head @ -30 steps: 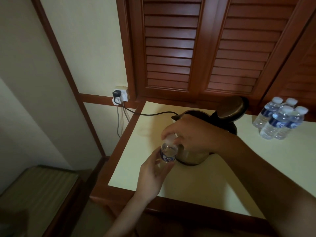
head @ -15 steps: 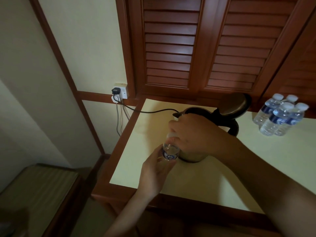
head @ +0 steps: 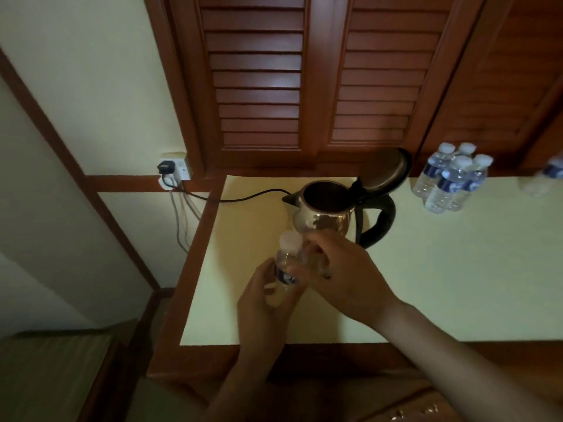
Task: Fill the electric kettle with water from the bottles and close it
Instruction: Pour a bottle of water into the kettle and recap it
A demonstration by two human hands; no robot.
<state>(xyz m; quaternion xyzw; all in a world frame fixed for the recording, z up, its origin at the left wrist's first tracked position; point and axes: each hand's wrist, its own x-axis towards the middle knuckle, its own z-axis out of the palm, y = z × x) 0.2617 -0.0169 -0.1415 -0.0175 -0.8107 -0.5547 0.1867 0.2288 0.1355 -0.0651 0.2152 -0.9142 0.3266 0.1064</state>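
On my feed, both forearms reach in from the bottom edge and meet over the near part of the pale tabletop (head: 426, 269). My left hand (head: 268, 300) grasps a small water bottle (head: 285, 271) around its lower body, the fingers (head: 262, 277) wrapped round the clear plastic below the blue label. The bottle is held roughly upright just above the tabletop, tipped a little, and its white cap (head: 291, 242) is on. My right hand (head: 344, 278) comes in from the right, with its fingers clenched round the bottle's shoulder just beside the cap and the thumb lying across the label. Motion blur hides the exact contact there.

Just behind the hands stands the electric kettle (head: 329, 214), a shiny metal one. Its lid (head: 384, 172) is flipped up and back, its dark mouth is uncovered, and its black handle (head: 380, 220) points right. A black cord (head: 243, 197) runs left from it to a wall socket (head: 173, 172).

Further back on the right, four sealed bottles (head: 451, 181) stand clustered, and one more blurred bottle (head: 548, 178) sits at the frame's edge. Louvred wooden doors (head: 259, 86) rise behind.
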